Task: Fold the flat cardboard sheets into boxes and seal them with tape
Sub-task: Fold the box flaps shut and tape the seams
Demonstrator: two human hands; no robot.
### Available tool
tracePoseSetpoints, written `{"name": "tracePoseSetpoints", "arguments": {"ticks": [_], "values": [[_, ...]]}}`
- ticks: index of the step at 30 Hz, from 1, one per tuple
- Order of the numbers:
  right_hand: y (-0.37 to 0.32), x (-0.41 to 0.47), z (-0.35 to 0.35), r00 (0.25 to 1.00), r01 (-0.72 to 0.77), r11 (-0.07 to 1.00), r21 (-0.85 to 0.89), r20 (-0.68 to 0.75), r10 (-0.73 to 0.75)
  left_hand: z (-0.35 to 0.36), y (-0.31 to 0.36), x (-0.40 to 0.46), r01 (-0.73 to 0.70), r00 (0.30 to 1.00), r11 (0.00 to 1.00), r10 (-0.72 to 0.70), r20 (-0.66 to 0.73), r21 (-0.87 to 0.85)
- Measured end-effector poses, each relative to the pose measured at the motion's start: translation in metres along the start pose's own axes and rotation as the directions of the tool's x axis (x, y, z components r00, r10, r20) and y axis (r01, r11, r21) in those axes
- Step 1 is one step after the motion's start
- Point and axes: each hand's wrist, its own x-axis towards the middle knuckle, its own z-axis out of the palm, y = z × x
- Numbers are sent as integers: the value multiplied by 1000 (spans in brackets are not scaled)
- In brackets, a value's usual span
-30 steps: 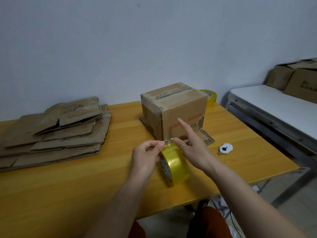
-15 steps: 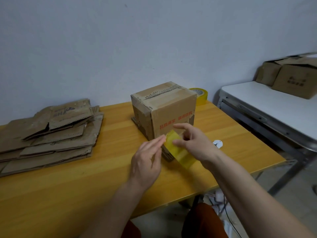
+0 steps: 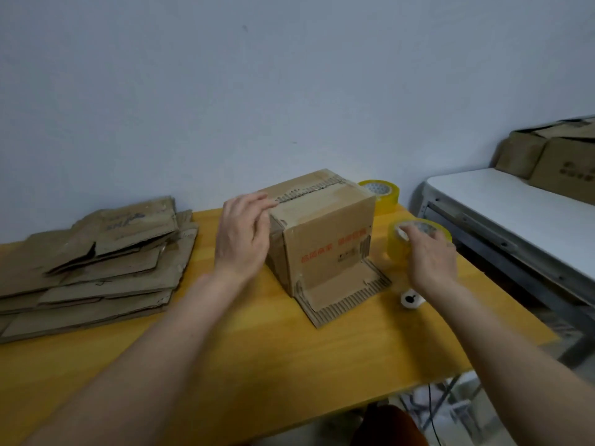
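Box (image 3: pixel 325 233) stands at frame centre on the table (image 3: pixel 225 365), bottom flaps splayed. Left hand (image 3: pixel 244 236) lies flat-fingered against its left side; right hand (image 3: pixel 431 255) grasps the tape roll (image 3: pixel 399 249) at right. Flat sheets (image 3: pixel 96 262) left. Risk: unbraced box slides when tape drags.

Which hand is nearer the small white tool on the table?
Right. The right hand on the tape roll is just above the white tool; the left hand is across the box.
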Motion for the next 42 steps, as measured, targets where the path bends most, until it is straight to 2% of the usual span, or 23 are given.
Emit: {"name": "tracePoseSetpoints", "arguments": {"ticks": [2,4,7,8,10,11,12,14,16,17,18,21,23,24,26,27,28,31,33,35,37,39,42], "values": [[5,2,10,998,-11,1000,-20,56,12,-1,-14,26,-1,977,998,-14,213,69],[9,4,20,991,2,998,-67,136,7,2,-25,46,-13,911,983,-65,407,185],[12,3,28,985,53,990,-132,172,-30,7,-34,57,-39,803,953,-150,577,301],[9,3,28,988,67,993,-94,148,-53,9,-35,58,-25,785,951,-173,595,309],[-6,-2,26,997,62,981,185,31,-68,10,-35,58,33,774,952,-216,595,303],[-18,-5,24,999,51,919,390,-9,-51,10,-34,58,60,779,949,-238,580,308],[-32,-8,20,999,36,806,590,-9,-38,10,-33,57,75,790,944,-252,558,321],[-58,-16,14,993,-73,473,878,110,-52,5,-28,56,103,816,938,-269,512,330],[-81,-26,9,962,-233,147,961,251,-112,-5,-23,53,157,824,939,-296,484,307],[-91,-31,7,940,-303,39,952,306,-153,-12,-21,51,181,819,935,-314,479,304],[-100,-34,5,922,-344,0,939,337,-189,-20,-20,48,214,807,927,-346,479,308],[-122,-42,-5,889,-364,30,931,357,-287,-45,-19,33,342,753,895,-443,486,285],[-127,-45,-18,841,-404,20,914,381,-384,-59,-20,20,364,759,886,-461,460,287],[-127,-45,-26,826,-390,91,916,392,-406,-63,-22,13,355,782,883,-461,419,307],[-127,-40,-38,848,-268,338,902,388,-361,-67,-24,1,315,844,888,-424,329,336],[-129,-37,-41,876,-198,428,882,356,-327,-68,-25,-4,280,863,905,-384,329,320],[-134,-35,-43,903,-130,464,876,298,-310,-67,-25,-8,240,867,929,-336,367,282],[-159,-41,-33,904,53,406,912,128,-408,-68,-27,-7,248,828,965,-260,497,91],[-168,-48,-12,899,188,443,877,28,-437,-68,-33,-8,284,808,959,-247,534,15],[-164,-50,5,894,338,479,811,-116,-433,-69,-40,-14,254,834,967,-206,511,-24],[-155,-45,13,836,481,492,726,-211,-507,-68,-45,-24,251,887,963,-190,420,-94],[-148,-37,15,753,590,482,648,-224,-619,-65,-47,-31,275,923,939,-198,329,-206],[-140,-25,4,673,628,487,607,-108,-732,-63,-47,-35,285,931,913,-192,311,-290]]}}
